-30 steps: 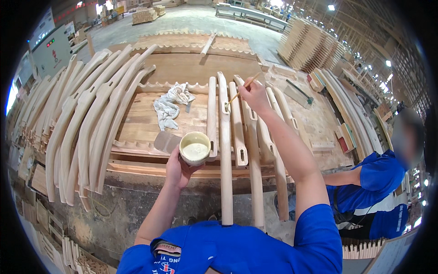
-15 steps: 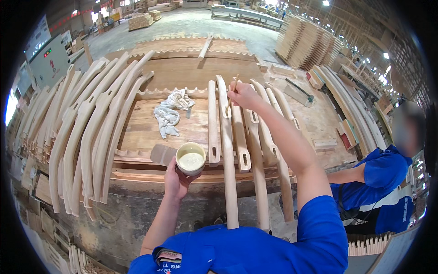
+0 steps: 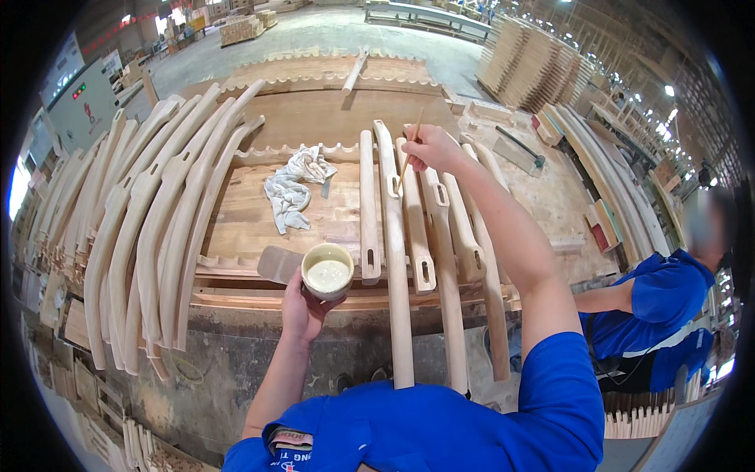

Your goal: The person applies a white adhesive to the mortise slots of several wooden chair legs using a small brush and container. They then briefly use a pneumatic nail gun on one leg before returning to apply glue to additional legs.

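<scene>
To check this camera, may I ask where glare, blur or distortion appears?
Head view: glare at the bright patch at left and a ceiling lamp at right; head view: far scalloped board bows; head view: co-worker's head smeared, cup and stick fairly sharp.

Cup (image 3: 328, 252): pale cream-yellow; contents (image 3: 328, 277) off-white. Thin stick (image 3: 418, 120): tan. Slotted wooden bars (image 3: 399, 307): light beige, faint grain, slot insides mostly darker. Curved rails (image 3: 167, 204), left pile — same light beige. Flat piece (image 3: 278, 265) by cup: dull grey-brown. Cloth (image 3: 289, 211): white, greyish folds. Bench top (image 3: 342, 219): honey-tan, streaky planks. Wearer's shirt (image 3: 456, 429): bright blue. Co-worker's shirt (image 3: 668, 295): also blue. Cabinet (image 3: 75, 118): pale grey-green, red and green dots. Stacked wood (image 3: 535, 67): tan, finely striped. Floor (image 3: 244, 358): grey — blotchy, sandy patches.
</scene>
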